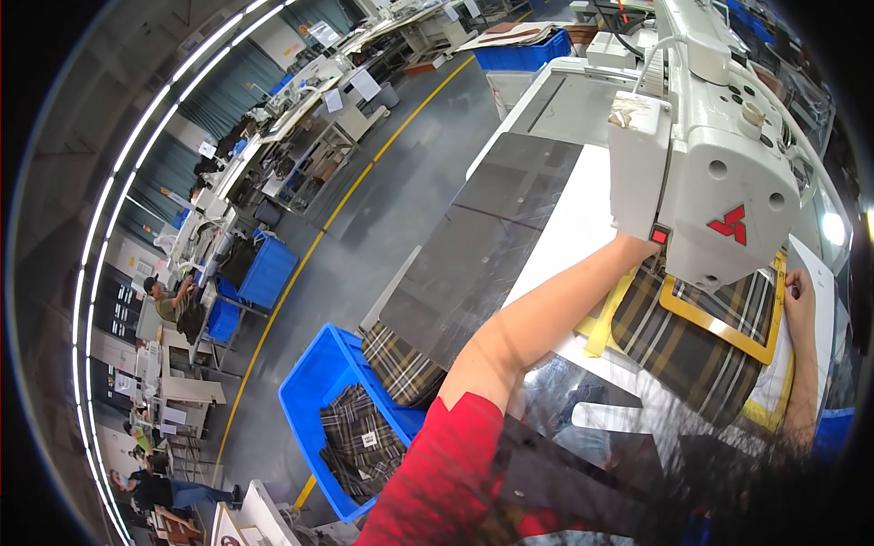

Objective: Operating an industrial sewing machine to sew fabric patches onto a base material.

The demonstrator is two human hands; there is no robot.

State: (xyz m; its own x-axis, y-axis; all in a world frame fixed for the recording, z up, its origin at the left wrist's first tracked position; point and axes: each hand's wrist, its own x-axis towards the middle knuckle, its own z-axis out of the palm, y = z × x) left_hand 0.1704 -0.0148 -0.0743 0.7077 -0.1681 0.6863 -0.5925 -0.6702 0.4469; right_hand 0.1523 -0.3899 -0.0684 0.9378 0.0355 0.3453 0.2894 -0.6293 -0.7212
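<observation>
- The left hand reaches in under the white machine head, from a forearm in a red sleeve; its fingers are hidden there, so I cannot tell whether its grip is spread or pressed together
- The right hand is just beside the right edge of the yellow frame, with its fingers bent; I cannot tell whether its grip is pinching anything, or whether it touches the frame
- The plaid fabric piece, dark brown with tan and white stripes, lies flat below the machine head; the frame rests over its upper right part, and the rest spreads out toward the person
- A yellow strip runs along the left side of that fabric
- To the left of the machine head stretches a smooth dark grey panel, part of the work surface
- Below that panel stands a blue bin with crumpled plaid pieces inside, one bearing a small white tag; a flatter plaid piece lies at its upper right side
- A yellow floor line crosses the grey floor; well beyond it, a person is beside a row of cluttered workstations
</observation>
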